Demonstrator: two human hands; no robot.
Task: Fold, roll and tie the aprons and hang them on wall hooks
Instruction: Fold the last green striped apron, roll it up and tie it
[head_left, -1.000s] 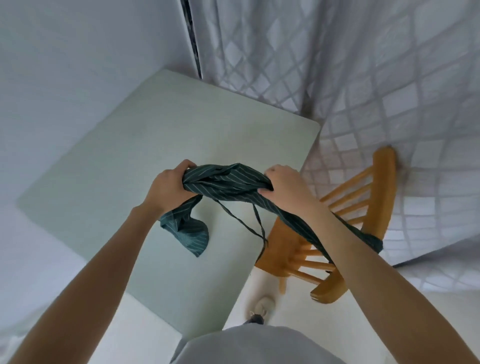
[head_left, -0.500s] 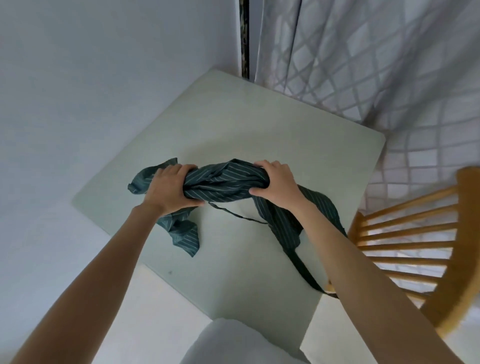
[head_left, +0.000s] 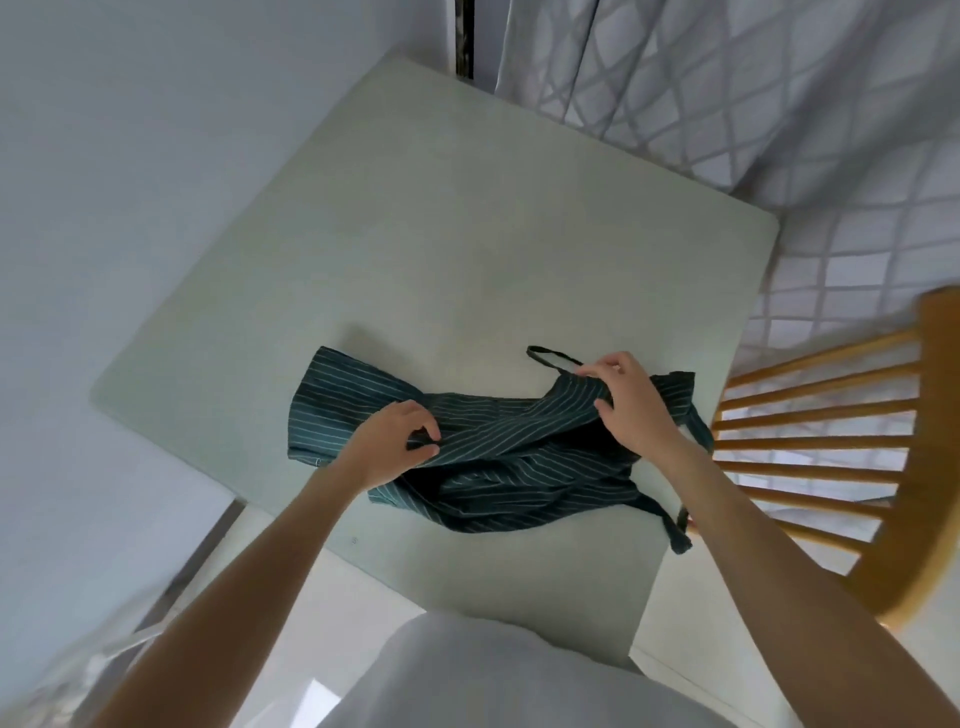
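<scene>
A dark green apron (head_left: 519, 462) with thin white stripes lies crumpled on the pale square table (head_left: 467, 234), near its front edge. My left hand (head_left: 395, 441) pinches a fold of the cloth near the apron's left half. My right hand (head_left: 631, 402) pinches the apron's upper right edge, where a thin dark strap loop (head_left: 553, 358) sticks out onto the table. Another strap (head_left: 675, 525) hangs over the table's right edge. No wall hooks are in view.
A wooden spindle-back chair (head_left: 831, 457) stands close to the table's right side. A white wall (head_left: 130, 182) runs along the left. A pale curtain (head_left: 753, 104) with a diamond pattern hangs behind the table and to the right.
The apron was bunched up in both fists above the table; now it lies spread on the tabletop, and both hands have shifted to pinching its cloth. The view has swung left.
</scene>
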